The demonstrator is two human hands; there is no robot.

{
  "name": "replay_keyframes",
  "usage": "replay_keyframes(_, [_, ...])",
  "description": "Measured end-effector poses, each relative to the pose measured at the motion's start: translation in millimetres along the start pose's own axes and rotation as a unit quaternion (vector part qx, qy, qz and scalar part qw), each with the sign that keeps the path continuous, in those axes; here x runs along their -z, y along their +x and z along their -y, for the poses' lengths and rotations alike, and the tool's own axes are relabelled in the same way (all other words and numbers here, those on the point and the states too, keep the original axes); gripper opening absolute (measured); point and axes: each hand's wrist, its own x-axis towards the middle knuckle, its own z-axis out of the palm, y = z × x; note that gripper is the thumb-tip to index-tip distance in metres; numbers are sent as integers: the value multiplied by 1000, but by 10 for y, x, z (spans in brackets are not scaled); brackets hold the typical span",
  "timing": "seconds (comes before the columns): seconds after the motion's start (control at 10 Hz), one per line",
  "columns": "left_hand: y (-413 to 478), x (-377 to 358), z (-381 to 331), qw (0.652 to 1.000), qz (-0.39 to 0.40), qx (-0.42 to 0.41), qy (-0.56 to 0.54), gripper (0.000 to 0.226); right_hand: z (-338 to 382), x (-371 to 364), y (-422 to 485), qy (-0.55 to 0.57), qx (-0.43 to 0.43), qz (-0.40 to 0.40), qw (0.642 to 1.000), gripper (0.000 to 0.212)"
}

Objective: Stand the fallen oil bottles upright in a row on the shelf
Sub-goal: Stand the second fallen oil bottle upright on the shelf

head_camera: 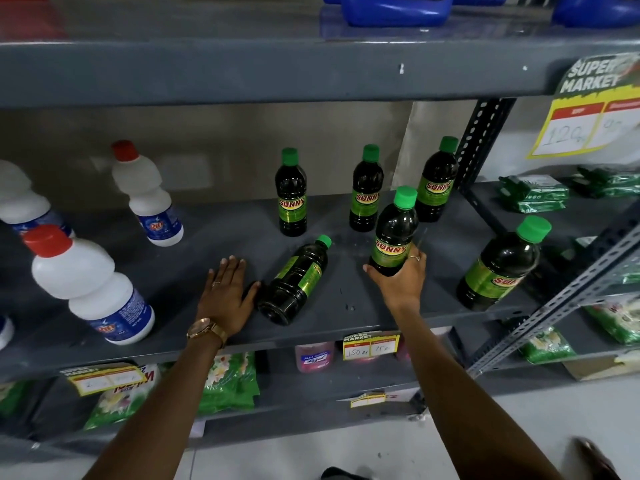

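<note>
Dark oil bottles with green caps stand on the grey shelf (207, 237). Three are upright at the back: one (291, 194), a second (365, 190) and a third (437, 181). Another upright one (502, 268) stands at the front right. One bottle (294, 282) lies on its side, cap pointing to the back right. My left hand (227, 294) rests flat on the shelf, thumb touching that fallen bottle's base. My right hand (401, 280) grips the lower part of an upright bottle (394, 230) near the shelf middle.
White bottles with red caps (83, 282) (145, 192) stand on the left half of the shelf. A perforated metal post (478, 147) bounds the shelf on the right. Green packets (228, 382) lie on the shelf below; blue jugs (394, 8) sit above.
</note>
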Motion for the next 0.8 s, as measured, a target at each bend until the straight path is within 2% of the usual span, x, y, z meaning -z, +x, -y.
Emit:
replay_keyframes(0.2, [-18, 16, -5, 1000, 3, 0, -6, 60, 10, 58, 8, 32, -9, 25, 999, 87])
replay_keyframes(0.3, [-31, 29, -6, 1000, 7, -1, -3, 60, 19, 38, -18, 3, 1, 16, 1000, 83])
replay_keyframes(0.5, [-27, 27, -14, 1000, 16, 6, 11, 60, -11, 201, -179, -7, 10, 53, 999, 70])
replay_keyframes(0.7, [49, 100, 78, 988, 134, -29, 67, 64, -150, 468, -629, -9, 37, 45, 998, 64])
replay_keyframes(0.8, [30, 127, 76, 986, 150, -20, 75, 63, -177, 533, -728, -13, 46, 47, 998, 67])
